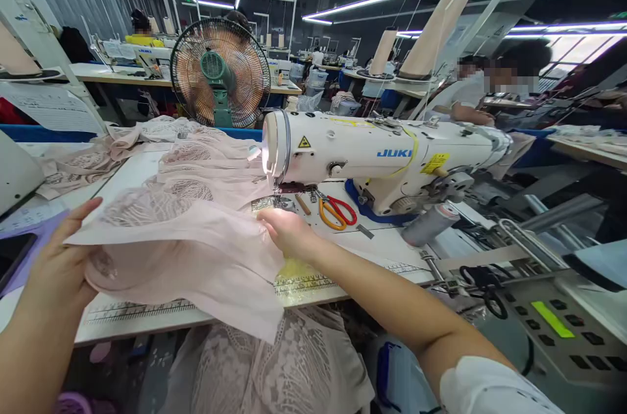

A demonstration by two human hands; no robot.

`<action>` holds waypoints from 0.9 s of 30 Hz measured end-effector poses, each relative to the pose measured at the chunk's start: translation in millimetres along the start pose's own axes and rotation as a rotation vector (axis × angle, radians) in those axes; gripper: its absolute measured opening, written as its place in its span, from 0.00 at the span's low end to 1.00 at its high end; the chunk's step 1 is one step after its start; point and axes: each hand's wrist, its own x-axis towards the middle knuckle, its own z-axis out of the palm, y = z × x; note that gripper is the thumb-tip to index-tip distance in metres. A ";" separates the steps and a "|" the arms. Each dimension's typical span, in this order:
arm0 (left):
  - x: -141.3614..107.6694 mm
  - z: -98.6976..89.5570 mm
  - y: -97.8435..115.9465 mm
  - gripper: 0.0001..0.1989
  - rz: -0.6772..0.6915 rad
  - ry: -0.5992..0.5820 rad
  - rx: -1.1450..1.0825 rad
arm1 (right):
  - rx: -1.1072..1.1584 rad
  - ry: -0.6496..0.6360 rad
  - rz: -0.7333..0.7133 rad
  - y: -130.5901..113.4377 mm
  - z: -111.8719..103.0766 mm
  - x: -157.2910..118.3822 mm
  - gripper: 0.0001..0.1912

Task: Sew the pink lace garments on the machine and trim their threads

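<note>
A pale pink lace bra [196, 251] is spread between my hands over the front of the sewing table. My left hand [66, 257] grips its left end, the thumb above and the other fingers tucked beneath the cup. Beside the needle of the white sewing machine [343, 146], my right hand [289, 231] pinches the bra's right edge; the fabric and hand partly hide those fingertips. More lace pieces [210, 153] lie in a heap behind the bra. Another lace piece [279, 362] hangs below the table's front edge.
Red-and-orange-handled scissors [337, 211] lie right of the needle. A measuring tape [308, 285] runs along the table's front. A fan [220, 74] stands behind the heap. At far left is a phone [14, 257]; a control panel [558, 329] sits at right. Other people work farther back.
</note>
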 end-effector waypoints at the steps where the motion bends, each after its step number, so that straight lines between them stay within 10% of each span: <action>1: 3.2 -4.1 -7.2 0.30 -0.031 -0.028 0.035 | -0.025 -0.001 0.014 2.1 4.9 6.8 0.12; 5: 17.7 -33.5 -28.1 0.28 0.237 -0.125 0.448 | -0.148 -0.031 0.034 11.4 18.7 17.5 0.11; 8: 13.0 -33.0 -2.0 0.23 0.483 -0.022 0.616 | -0.220 -0.030 0.011 15.4 21.9 15.3 0.11; 12: -10.1 38.9 67.1 0.19 0.533 0.074 0.437 | -0.295 -0.017 -0.002 16.8 23.1 11.7 0.13; 18: 6.5 174.1 84.4 0.21 0.783 -0.502 0.324 | -0.358 -0.049 0.006 16.5 22.2 -1.2 0.12; 27: 31.1 181.5 69.6 0.18 0.877 -0.551 0.553 | -0.017 0.185 -0.312 36.7 20.9 -68.2 0.10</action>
